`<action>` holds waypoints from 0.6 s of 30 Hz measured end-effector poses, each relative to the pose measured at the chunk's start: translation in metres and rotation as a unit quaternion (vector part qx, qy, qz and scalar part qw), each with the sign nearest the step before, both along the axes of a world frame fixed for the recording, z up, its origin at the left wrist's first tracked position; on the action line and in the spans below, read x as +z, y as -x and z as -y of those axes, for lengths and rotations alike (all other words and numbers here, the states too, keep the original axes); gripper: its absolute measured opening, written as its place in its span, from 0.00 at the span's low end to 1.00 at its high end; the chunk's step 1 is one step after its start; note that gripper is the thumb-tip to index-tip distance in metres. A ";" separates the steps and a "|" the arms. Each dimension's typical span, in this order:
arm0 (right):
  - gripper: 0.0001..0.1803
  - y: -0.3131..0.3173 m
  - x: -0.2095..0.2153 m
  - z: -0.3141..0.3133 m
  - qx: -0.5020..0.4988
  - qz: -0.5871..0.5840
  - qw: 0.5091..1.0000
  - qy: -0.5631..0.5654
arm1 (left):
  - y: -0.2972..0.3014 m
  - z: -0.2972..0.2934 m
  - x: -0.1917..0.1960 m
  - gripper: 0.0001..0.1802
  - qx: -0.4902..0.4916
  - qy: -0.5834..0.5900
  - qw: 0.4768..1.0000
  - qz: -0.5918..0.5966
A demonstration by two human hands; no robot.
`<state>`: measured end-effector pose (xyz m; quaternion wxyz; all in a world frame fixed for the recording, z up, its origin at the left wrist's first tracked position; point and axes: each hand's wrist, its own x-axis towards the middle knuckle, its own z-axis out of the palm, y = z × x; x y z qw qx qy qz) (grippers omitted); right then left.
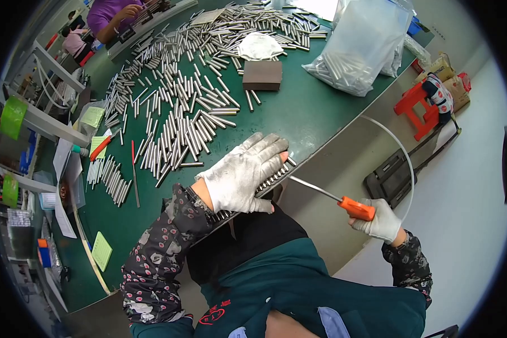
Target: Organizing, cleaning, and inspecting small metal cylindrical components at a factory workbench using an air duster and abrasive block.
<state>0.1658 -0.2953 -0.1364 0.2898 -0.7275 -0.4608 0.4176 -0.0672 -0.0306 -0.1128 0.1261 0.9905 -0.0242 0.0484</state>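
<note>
My left hand (245, 172), in a soiled white glove, lies flat with its fingers stretched out over a row of short metal pins (275, 176) at the table's near edge. Most of that row is under the palm; what holds the pins is largely hidden. My right hand (381, 221), gloved too, is closed round the grip of an orange air blow gun (356, 208). The gun's long thin metal nozzle (315, 188) points left, its tip close to the end of the row. A pale hose (407, 163) curves up beside the gun.
Loose steel pins (180, 118) are heaped across the green table (276, 121). A brown block (262, 76), a white pad (259, 47) and a plastic bag of pins (357, 48) stand farther back. A red stool (419, 110) is on the floor at right. Another person (115, 17) sits at far left.
</note>
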 end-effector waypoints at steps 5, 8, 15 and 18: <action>0.13 0.009 0.009 -0.005 0.024 0.021 0.999 0.000 | 0.000 0.001 0.002 0.56 0.003 0.009 1.000 0.000; 0.14 0.003 0.002 -0.006 0.017 0.020 0.999 -0.020 | 0.001 0.001 0.002 0.55 0.002 0.015 1.000 0.003; 0.13 0.011 0.005 -0.010 0.017 0.023 1.000 0.003 | 0.001 0.004 0.003 0.50 0.013 0.021 1.000 0.010; 0.13 0.019 0.015 -0.014 0.070 0.026 0.997 0.015 | 0.002 0.000 -0.002 0.54 -0.003 0.032 0.999 0.031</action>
